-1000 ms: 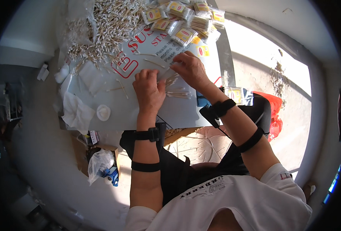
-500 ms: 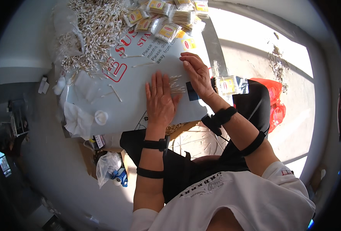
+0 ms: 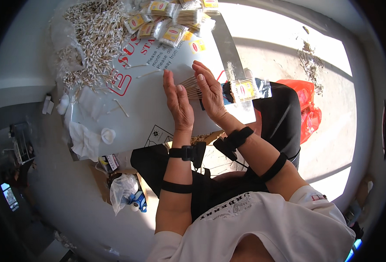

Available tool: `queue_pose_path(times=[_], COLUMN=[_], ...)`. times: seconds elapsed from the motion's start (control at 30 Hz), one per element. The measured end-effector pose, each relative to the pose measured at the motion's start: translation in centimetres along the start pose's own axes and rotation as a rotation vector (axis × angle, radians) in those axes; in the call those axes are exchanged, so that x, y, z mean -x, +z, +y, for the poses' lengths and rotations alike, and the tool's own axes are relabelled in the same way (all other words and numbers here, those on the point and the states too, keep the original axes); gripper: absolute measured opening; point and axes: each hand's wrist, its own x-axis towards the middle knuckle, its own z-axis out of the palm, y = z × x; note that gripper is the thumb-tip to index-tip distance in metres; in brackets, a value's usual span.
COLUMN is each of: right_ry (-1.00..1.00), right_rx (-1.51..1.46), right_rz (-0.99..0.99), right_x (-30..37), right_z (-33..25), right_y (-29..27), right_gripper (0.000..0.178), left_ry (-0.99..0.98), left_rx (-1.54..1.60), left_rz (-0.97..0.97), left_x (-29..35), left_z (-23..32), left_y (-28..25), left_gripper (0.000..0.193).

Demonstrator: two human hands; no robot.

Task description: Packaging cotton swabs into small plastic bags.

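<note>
A small bundle of cotton swabs [image 3: 190,87] lies on the light grey board [image 3: 145,109], its sticks running crosswise between my two hands. My left hand [image 3: 178,104] stands on edge at the left ends of the sticks, fingers stretched out. On the other side, my right hand [image 3: 211,95] faces it, fingers straight and slightly apart, along the right ends. Neither hand is closed round the bundle. Right of my right hand, a clear pack of swabs [image 3: 245,90] with a yellow label lies at the board's edge.
A big heap of loose swabs [image 3: 95,39] covers the far left. Several filled packs [image 3: 174,34] and a yellow label card [image 3: 197,46] lie at the back. White cotton pieces [image 3: 108,136] sit at the near left. A red plastic bag [image 3: 308,109] is on the floor at right.
My left hand has lifted from lying flat and turned on edge. My right hand has come in to the swabs' right ends. The view has shifted slightly.
</note>
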Motion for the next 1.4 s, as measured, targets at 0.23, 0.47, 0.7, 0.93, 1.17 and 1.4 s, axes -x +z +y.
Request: queue_pose_path(times=[0.23, 0.47, 0.7, 0.93, 1.17, 1.4], right_ry=[0.201, 0.173, 0.059, -0.034, 0.132, -0.109], right_rx=[-0.43, -0.303, -0.109, -0.024, 0.022, 0.612], right_rz=[0.089, 0.047, 0.054, 0.097, 0.086, -0.102], right_x=[-0.4, 0.5, 2.5, 2.8, 1.1, -1.0], right_z=[-0.3, -0.6, -0.6, 0.1, -0.2, -1.7], right_y=[-1.7, -2.9, -2.2, 0.1, -2.3, -4.0], right_gripper=[0.043, 0.042, 0.041, 0.038, 0.028, 0.005], left_ry=[0.138, 0.132, 0.145, -0.037, 0.043, 0.195], left_rx=[-0.487, -1.066, -0.603, 0.094, -0.102, -0.947], left_rz=[-0.133, -0.418, -0.186, -0.022, -0.009, -0.259], left_x=[0.0, 5.4, 2.6, 1.0, 1.8, 4.0], left_z=[0.5, 1.8, 0.9, -0.1, 0.6, 1.7], left_y=[-1.6, -0.9, -1.3, -0.1, -1.0, -0.8], left_gripper=[0.063, 0.082, 0.067, 0.051, 0.056, 0.074])
